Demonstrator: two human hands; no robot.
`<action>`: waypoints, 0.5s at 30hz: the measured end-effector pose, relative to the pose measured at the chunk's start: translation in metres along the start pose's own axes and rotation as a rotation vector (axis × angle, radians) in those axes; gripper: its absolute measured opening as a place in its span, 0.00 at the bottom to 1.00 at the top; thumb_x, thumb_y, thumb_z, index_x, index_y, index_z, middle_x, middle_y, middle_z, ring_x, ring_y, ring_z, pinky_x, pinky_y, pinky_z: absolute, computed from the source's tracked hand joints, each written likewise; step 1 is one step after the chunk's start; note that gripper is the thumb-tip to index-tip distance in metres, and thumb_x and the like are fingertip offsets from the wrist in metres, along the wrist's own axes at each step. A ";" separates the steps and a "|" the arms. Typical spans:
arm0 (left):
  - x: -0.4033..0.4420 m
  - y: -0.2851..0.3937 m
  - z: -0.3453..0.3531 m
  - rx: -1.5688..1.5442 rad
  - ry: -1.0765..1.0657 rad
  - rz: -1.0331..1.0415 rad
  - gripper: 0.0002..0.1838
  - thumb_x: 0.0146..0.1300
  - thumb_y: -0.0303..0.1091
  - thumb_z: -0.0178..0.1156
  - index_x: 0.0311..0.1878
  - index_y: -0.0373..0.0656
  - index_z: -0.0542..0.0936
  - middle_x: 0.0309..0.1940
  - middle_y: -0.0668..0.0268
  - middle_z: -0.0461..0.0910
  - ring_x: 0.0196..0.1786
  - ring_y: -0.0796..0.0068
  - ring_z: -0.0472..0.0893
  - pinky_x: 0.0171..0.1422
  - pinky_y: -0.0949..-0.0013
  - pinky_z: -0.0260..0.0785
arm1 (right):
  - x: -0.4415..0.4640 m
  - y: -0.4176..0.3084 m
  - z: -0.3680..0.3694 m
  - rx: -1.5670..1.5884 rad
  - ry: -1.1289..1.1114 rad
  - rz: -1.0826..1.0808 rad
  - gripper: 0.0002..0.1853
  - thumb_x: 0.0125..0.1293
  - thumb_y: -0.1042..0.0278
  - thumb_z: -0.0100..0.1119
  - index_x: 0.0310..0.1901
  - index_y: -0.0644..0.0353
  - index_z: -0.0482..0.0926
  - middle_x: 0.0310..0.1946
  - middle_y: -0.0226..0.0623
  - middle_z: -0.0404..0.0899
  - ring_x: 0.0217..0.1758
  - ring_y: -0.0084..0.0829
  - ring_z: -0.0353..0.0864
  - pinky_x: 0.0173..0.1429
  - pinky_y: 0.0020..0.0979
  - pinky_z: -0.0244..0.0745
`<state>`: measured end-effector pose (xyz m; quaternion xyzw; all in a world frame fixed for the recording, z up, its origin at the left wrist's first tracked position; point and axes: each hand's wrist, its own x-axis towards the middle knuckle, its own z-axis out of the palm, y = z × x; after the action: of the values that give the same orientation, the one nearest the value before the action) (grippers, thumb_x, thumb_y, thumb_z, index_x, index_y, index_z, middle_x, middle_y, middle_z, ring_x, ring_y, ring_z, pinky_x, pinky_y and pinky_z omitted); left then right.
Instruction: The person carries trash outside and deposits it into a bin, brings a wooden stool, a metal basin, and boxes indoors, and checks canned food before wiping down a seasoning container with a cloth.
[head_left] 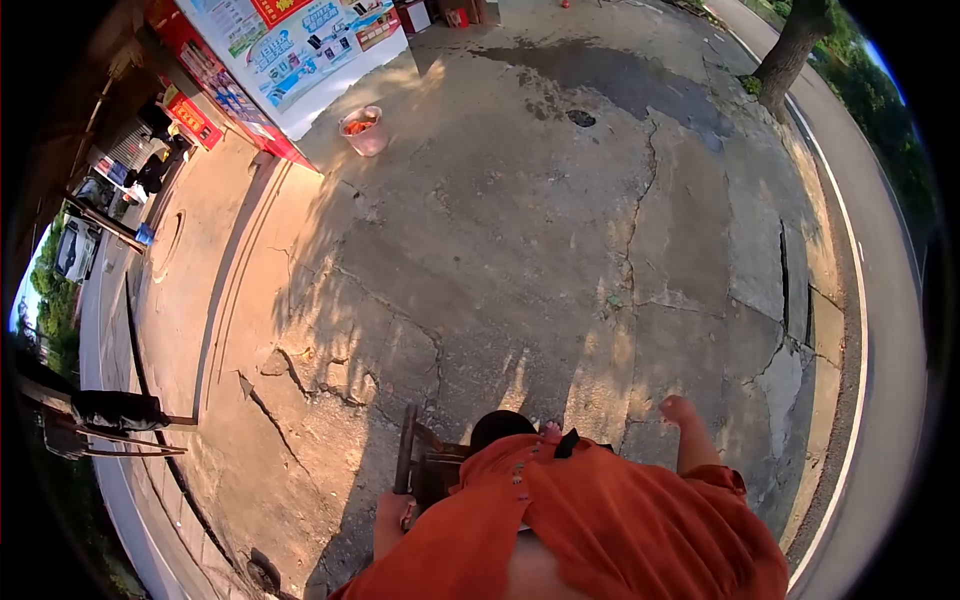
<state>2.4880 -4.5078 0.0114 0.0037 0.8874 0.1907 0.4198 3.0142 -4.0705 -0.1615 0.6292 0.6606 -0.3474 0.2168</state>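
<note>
At the lower middle, my left hand (392,508) is closed around a bar of a dark wooden chair or stool (408,450). The chair is beside my body, and my orange shirt (620,530) hides part of it. My right hand (678,408) is out to the right above the concrete, fingers curled into a fist, with nothing visible in it. Between the chair and the shirt front shows a dark rounded shape (502,428), possibly a shoe or trouser knee.
Cracked concrete (520,270) spreads ahead, with a wet patch (620,85) farther off. A bucket (363,132) with red-orange contents stands by a poster-covered wall (310,60). Another wooden chair (130,440) bearing something black is at left. A tree (795,55) and road (880,300) lie right.
</note>
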 end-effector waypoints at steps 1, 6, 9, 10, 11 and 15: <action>0.006 0.018 0.001 0.015 -0.014 -0.016 0.11 0.50 0.29 0.68 0.38 0.41 0.81 0.18 0.66 0.76 0.17 0.73 0.75 0.21 0.66 0.65 | 0.055 -0.017 -0.030 0.086 0.201 -0.088 0.15 0.63 0.56 0.53 0.34 0.60 0.82 0.27 0.39 0.85 0.32 0.33 0.86 0.40 0.37 0.79; 0.076 0.131 0.007 -0.171 0.050 -0.020 0.17 0.49 0.32 0.73 0.39 0.40 0.77 0.16 0.69 0.72 0.16 0.76 0.72 0.19 0.67 0.62 | 0.132 -0.213 -0.230 0.433 0.351 -0.380 0.15 0.65 0.57 0.55 0.41 0.60 0.82 0.28 0.35 0.83 0.33 0.26 0.84 0.43 0.31 0.77; 0.158 0.205 0.001 -0.135 0.024 0.021 0.16 0.48 0.28 0.71 0.40 0.40 0.77 0.17 0.67 0.74 0.17 0.74 0.74 0.19 0.67 0.64 | 0.174 -0.274 -0.276 0.526 0.320 -0.400 0.15 0.67 0.58 0.54 0.41 0.61 0.82 0.30 0.35 0.83 0.33 0.26 0.83 0.43 0.31 0.77; 0.176 0.225 -0.005 -0.133 0.017 0.031 0.16 0.48 0.28 0.71 0.40 0.40 0.77 0.17 0.67 0.74 0.17 0.74 0.74 0.19 0.67 0.64 | 0.190 -0.278 -0.275 0.515 0.286 -0.352 0.15 0.66 0.58 0.54 0.42 0.62 0.82 0.30 0.35 0.83 0.33 0.26 0.83 0.42 0.31 0.77; 0.199 0.260 -0.009 -0.099 0.048 0.035 0.14 0.47 0.27 0.69 0.38 0.40 0.78 0.18 0.66 0.75 0.17 0.73 0.75 0.20 0.67 0.65 | 0.212 -0.277 -0.272 0.508 0.274 -0.314 0.16 0.66 0.57 0.54 0.43 0.62 0.82 0.30 0.35 0.83 0.32 0.25 0.83 0.42 0.31 0.77; 0.267 0.402 0.000 -0.046 0.025 0.081 0.11 0.45 0.23 0.64 0.35 0.37 0.79 0.17 0.63 0.76 0.17 0.72 0.76 0.20 0.66 0.65 | 0.290 -0.198 -0.197 0.057 -0.217 0.006 0.19 0.65 0.56 0.49 0.41 0.63 0.83 0.39 0.45 0.85 0.39 0.45 0.84 0.50 0.43 0.77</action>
<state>2.2534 -4.0904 -0.0492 0.0275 0.8869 0.2280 0.4008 2.8166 -3.7223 -0.2029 0.5959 0.6212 -0.4314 0.2699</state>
